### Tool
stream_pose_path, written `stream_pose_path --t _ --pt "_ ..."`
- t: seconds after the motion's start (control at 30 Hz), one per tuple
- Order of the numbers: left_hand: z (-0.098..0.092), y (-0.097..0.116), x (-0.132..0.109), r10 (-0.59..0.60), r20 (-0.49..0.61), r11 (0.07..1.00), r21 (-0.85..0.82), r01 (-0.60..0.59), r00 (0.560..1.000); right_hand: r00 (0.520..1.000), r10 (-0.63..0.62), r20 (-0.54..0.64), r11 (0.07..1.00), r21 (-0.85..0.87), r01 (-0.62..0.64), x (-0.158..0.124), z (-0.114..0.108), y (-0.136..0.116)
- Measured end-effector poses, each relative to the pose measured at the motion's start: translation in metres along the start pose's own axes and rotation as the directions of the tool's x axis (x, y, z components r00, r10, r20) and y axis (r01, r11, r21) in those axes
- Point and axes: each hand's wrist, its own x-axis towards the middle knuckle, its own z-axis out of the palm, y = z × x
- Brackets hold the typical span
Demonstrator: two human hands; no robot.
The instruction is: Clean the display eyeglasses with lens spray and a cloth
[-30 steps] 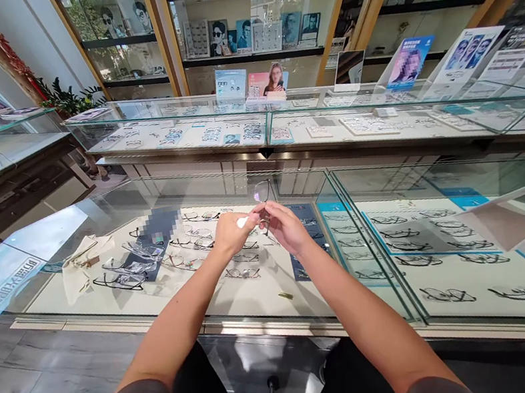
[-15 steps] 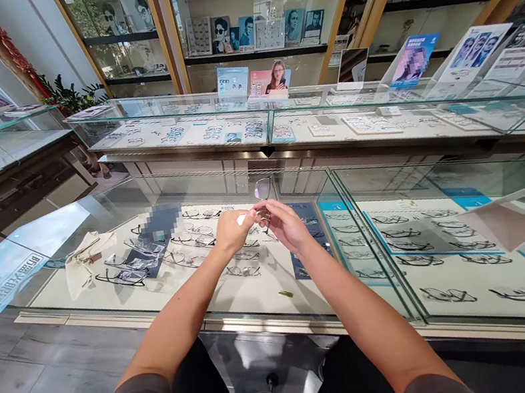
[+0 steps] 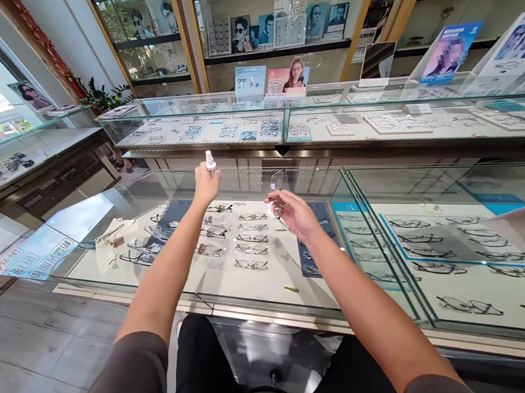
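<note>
My left hand [image 3: 206, 185] is closed around a small white-topped spray bottle [image 3: 210, 162], held upright above the far part of the glass counter. To the right, my right hand [image 3: 300, 214] pinches a pair of eyeglasses [image 3: 278, 181] by its frame. One lens stands up above the fingers, and the rest is partly hidden by them. The two hands are apart. Beneath them, several eyeglasses [image 3: 250, 250] lie in rows inside the glass display case [image 3: 259, 292]. A small yellow-green strip [image 3: 291, 289] lies nearer the front edge.
A cream cloth pouch [image 3: 115, 241] and several spectacles lie at the counter's left. Another glass case [image 3: 453, 298] full of frames adjoins on the right. Across the gap stands a long showcase [image 3: 210, 128] with advertising cards [image 3: 251, 83] on top.
My left hand has moved left and away from the eyeglasses, and the spray bottle now shows upright in it. My right hand still holds the eyeglasses. The view has turned slightly left.
</note>
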Motion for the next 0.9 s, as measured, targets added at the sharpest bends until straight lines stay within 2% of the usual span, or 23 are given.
stream_pose_path --t 0.1,0.33,0.53,0.63,0.7,0.77,0.9 --pt "-0.004 -0.018 0.016 -0.064 0.057 0.996 0.060 0.061 0.996 1.000 -0.001 0.012 1.000 0.001 0.001 0.001 -0.001 0.002" --pt "0.006 -0.044 0.016 -0.222 0.110 0.968 0.148 0.205 0.969 1.000 0.012 0.023 1.000 -0.015 -0.012 0.001 0.001 0.003" --pt "0.011 -0.050 0.019 -0.230 0.126 0.966 0.149 0.211 0.965 1.000 -0.002 0.028 0.999 -0.040 0.003 0.001 -0.002 0.005" --pt "0.005 -0.051 0.018 -0.189 0.074 0.975 0.131 0.179 0.979 1.000 -0.018 0.025 0.999 -0.049 0.019 0.003 -0.005 0.007" --pt "-0.010 -0.054 0.017 -0.159 0.010 0.980 0.121 0.156 0.987 1.000 -0.015 0.021 0.999 -0.049 0.016 0.003 -0.006 0.008" --pt "-0.035 -0.062 0.015 -0.147 -0.054 0.981 0.121 0.153 0.988 1.000 -0.005 0.017 0.999 -0.036 0.006 0.004 -0.007 0.008" --pt "-0.109 -0.094 0.006 -0.179 -0.181 0.966 0.153 0.208 0.967 1.000 0.004 0.011 1.000 -0.019 -0.003 0.004 -0.007 0.007"
